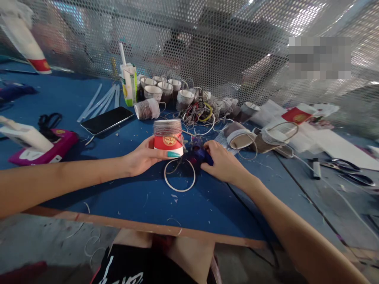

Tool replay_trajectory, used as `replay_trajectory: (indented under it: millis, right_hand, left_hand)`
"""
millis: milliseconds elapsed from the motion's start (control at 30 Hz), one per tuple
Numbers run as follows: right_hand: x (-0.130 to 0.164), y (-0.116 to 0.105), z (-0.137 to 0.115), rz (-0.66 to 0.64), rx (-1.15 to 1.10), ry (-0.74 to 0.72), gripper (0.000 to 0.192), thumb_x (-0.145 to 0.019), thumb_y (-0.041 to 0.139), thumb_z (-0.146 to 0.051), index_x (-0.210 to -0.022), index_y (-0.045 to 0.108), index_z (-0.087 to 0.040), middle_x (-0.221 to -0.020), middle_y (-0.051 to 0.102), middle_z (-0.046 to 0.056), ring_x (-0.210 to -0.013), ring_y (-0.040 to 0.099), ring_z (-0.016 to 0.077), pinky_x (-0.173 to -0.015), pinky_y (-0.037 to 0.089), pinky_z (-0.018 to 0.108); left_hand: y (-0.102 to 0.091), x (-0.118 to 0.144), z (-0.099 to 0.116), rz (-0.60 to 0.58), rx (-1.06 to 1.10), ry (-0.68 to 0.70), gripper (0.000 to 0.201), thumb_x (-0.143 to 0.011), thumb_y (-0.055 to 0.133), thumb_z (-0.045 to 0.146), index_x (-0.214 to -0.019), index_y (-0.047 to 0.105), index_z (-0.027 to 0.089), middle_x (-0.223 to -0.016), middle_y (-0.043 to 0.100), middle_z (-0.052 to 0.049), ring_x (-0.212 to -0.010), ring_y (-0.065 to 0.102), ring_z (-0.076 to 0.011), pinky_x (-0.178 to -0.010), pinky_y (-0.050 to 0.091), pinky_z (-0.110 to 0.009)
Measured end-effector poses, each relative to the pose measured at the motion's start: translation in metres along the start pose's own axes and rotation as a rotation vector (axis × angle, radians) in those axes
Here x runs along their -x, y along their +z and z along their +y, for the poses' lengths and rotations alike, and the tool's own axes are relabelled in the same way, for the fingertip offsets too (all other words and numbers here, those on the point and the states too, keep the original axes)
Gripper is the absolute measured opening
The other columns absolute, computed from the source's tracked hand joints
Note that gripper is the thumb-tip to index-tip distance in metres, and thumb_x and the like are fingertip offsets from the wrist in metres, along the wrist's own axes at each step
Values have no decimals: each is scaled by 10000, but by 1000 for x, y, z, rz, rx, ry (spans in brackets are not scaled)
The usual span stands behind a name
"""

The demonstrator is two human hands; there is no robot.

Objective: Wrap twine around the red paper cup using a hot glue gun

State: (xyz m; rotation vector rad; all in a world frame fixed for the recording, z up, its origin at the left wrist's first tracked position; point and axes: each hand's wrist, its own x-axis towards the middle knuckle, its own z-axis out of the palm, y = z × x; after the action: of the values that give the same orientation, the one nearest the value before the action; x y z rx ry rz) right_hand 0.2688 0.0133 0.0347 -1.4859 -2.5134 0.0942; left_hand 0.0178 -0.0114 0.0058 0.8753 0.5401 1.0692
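My left hand [142,157] is closed around a red and white paper cup [168,142] with a gold emblem. Grey-brown twine is wound round the cup's upper part. My right hand [223,161] grips a dark blue glue gun [197,154], whose nozzle end lies close to the cup's right side. A black cord runs from under my right wrist to the table's front edge. Below the cup lies a white ring [179,191] on the blue table, with a loose strand of twine across it.
Several twine-wrapped cups [152,93] stand at the back beside a drink carton [129,85] and tangled twine [201,112]. A phone [107,120] and clear glue sticks [102,100] lie left. A magenta device [56,148] sits farther left; scissors [352,169] lie right.
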Motion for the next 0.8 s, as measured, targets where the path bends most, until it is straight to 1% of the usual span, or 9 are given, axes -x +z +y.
replay_trajectory:
  millis: [100, 200, 333, 367, 433, 500, 567, 667, 800]
  right_hand:
    - [-3, 1, 8, 167, -132, 42, 224, -809, 577, -396, -891, 555, -189, -874, 636, 105, -836, 605, 266, -742, 491, 389]
    - [-4, 2, 10, 338, -365, 115, 334, -882, 531, -506, -828, 635, -193, -843, 649, 89, -860, 625, 260, -766, 505, 397]
    - [-4, 0, 3, 554, -692, 173, 385, -868, 569, -584, -874, 691, -219, -815, 681, 58, -872, 654, 234, -773, 529, 377]
    - [-4, -1, 0, 556, -789, 181, 398, -853, 584, -604, -875, 695, -223, -773, 677, 50, -824, 660, 222, -739, 533, 363]
    - [-3, -5, -8, 469, -1002, 218, 441, -844, 572, -642, -842, 694, -218, -645, 633, 30, -648, 635, 185, -610, 517, 329]
    - [-2, -9, -15, 377, -1182, 276, 462, -840, 571, -645, -765, 679, -203, -515, 546, -2, -454, 526, 133, -459, 437, 291]
    - [0, -14, -21, 364, -1290, 329, 385, -790, 671, -565, -700, 667, -191, -458, 496, -31, -353, 394, 81, -374, 344, 264]
    - [4, -24, -27, 346, -1395, 342, 224, -686, 777, -391, -724, 703, -183, -564, 615, -11, -341, 282, 27, -331, 278, 230]
    - [8, -33, -28, 131, -1503, 291, 211, -719, 744, -403, -707, 690, -200, -858, 741, 38, -365, 183, -6, -328, 294, 206]
  left_hand:
    - [-2, 0, 1, 4, 24, -19, 504, -561, 861, 145, -1035, 693, 181, -1001, 757, -35, -982, 700, -226, -983, 500, -413]
    - [-1, 0, 1, -12, 40, -21, 487, -570, 849, 135, -1028, 690, 182, -988, 761, -33, -960, 709, -222, -944, 522, -394]
    - [2, 1, 0, 0, 41, 0, 542, -493, 879, 91, -994, 695, 191, -956, 766, -6, -920, 712, -188, -896, 539, -329]
    - [2, 1, 0, 8, 36, 3, 549, -485, 882, 80, -989, 695, 192, -949, 767, -1, -917, 712, -183, -896, 539, -325]
    - [2, 2, 0, 23, 36, -4, 539, -491, 878, 74, -984, 694, 191, -950, 768, -3, -923, 714, -190, -913, 537, -340]
    - [1, 2, -1, 37, 50, -16, 533, -497, 873, 80, -988, 698, 191, -964, 770, -13, -938, 716, -209, -926, 536, -369]
    - [1, 2, 0, 50, 56, -33, 540, -499, 871, 89, -1003, 704, 187, -984, 770, -26, -961, 713, -223, -927, 539, -382]
    - [2, 2, 1, 63, 45, -57, 539, -505, 874, 99, -1012, 711, 185, -991, 770, -30, -977, 710, -225, -914, 546, -370]
    - [3, 3, 3, 53, 27, -61, 511, -517, 872, 113, -1000, 719, 183, -990, 771, -36, -982, 711, -234, -916, 546, -378]
